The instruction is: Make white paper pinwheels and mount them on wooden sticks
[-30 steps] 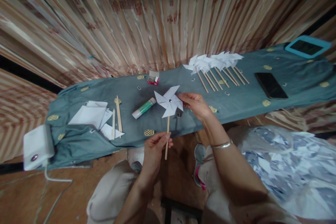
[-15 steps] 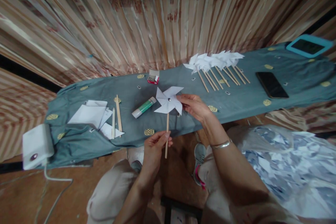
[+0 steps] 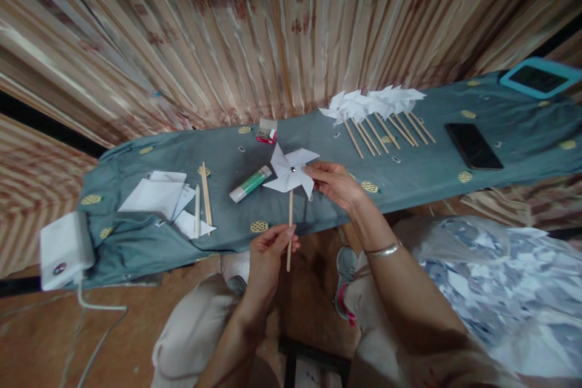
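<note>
Newly turned pinwheel [image 3: 291,172] (white, sharp-pointed)

Pinwheel [image 3: 292,173] turned clockwise, blades [image 3: 279,181] re-angled

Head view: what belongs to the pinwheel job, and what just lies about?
Likely in the job:
pinwheel, left hand holding it, right hand at it
row of pinwheels
paper sheets
loose sticks
green-and-white tube
red box
bagged paper pieces

Apparently lying about:
phone
blue-framed tablet
white device
</note>
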`<state>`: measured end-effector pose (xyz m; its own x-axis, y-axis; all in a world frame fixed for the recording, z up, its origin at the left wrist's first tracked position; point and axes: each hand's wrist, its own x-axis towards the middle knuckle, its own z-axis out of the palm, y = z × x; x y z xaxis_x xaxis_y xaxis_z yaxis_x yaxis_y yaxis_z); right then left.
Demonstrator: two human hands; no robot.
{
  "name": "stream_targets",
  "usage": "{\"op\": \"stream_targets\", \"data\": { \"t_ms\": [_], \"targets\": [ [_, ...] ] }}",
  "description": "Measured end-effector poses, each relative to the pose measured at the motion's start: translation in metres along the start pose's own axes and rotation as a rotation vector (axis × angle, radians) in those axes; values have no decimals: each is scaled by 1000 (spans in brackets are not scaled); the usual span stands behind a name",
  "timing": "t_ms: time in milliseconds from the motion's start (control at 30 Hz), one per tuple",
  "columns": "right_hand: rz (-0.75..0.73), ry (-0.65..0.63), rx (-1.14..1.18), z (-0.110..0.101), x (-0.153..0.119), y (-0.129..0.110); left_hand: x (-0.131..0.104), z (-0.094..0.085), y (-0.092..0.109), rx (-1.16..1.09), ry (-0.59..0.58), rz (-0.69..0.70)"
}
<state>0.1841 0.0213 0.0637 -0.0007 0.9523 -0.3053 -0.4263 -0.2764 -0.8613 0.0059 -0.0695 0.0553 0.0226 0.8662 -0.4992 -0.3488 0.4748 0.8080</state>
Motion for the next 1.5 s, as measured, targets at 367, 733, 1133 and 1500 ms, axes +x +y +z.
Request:
{"op": "stream_targets", "data": {
  "t_ms": [367, 733, 1133, 1500],
  "targets": [
    [17, 24, -6, 6, -2, 4, 1, 0, -1, -7, 13, 0],
    [52, 18, 13, 9, -5, 8, 1, -1, -2, 5, 10, 27],
    [75, 13, -145, 11, -19, 7, 4, -2, 3, -27, 55, 32],
    [-219, 230, -162, -14, -1, -7, 0, -1, 2, 29, -21, -22]
  ]
}}
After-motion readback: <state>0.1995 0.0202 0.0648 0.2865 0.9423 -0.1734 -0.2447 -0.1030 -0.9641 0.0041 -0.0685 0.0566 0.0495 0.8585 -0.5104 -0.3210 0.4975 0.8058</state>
